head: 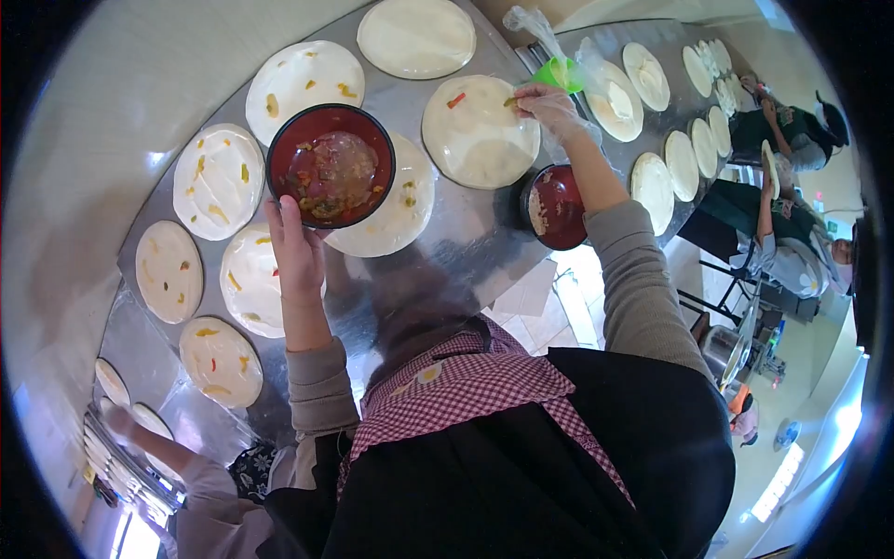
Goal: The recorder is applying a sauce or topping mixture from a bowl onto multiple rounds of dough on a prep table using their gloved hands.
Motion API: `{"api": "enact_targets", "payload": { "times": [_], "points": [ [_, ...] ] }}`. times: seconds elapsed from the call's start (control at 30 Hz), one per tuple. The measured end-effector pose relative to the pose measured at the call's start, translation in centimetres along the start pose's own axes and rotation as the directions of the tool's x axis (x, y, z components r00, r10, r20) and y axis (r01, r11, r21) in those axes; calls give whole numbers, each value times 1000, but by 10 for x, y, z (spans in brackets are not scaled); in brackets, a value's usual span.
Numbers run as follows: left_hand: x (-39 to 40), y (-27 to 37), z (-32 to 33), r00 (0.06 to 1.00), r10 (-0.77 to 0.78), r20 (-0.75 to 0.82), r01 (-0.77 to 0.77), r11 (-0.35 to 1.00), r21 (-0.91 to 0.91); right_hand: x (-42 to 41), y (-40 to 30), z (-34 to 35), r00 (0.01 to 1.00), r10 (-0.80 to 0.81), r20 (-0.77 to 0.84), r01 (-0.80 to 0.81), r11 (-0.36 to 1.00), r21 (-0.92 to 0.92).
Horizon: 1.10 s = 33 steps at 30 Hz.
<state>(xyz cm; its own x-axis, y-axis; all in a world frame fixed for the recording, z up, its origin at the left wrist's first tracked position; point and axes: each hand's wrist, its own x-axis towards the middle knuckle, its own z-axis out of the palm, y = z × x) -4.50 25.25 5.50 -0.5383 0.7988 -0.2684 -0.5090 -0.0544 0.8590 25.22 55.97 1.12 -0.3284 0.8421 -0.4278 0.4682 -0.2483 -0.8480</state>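
My left hand [297,258] holds up a dark red bowl [342,150] with a black rim; wet strips and bits of green, orange and red vegetable lie in it. Wearing a clear plastic glove, my right hand [552,112] pinches a small green strip [511,102] at the right edge of a round, flat, white-coated dough [478,154]. One red strip [456,100] lies on that round. Under and beside the raised bowl is another round [380,223] with a few green pieces. A second red bowl [569,209] with pale shreds stands below my right forearm.
More rounds with vegetable strips [218,182] cover the metal table's left part; a plain one [416,38] lies at the far edge. A green cup [559,75] and plastic bags are past my right hand. Co-workers stand at right [782,133] and lower left [216,482].
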Motion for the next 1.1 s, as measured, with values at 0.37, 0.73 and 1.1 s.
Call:
{"api": "enact_targets", "payload": {
  "times": [0.37, 0.73, 1.1],
  "points": [
    [2, -15, 13, 995, -73, 66, 75, 997, -28, 31, -6, 11, 993, -96, -61, 90, 991, -103],
    [8, -23, 36, 991, -103, 86, 102, 995, 14, -5, 10, -29, 990, -137, -19, 100, 804, -586],
    [23, -33, 52, 964, -141, 226, 121, 988, 97, -116, -114, 58, 873, -249, 420, 273, 962, 4]
  ]
}}
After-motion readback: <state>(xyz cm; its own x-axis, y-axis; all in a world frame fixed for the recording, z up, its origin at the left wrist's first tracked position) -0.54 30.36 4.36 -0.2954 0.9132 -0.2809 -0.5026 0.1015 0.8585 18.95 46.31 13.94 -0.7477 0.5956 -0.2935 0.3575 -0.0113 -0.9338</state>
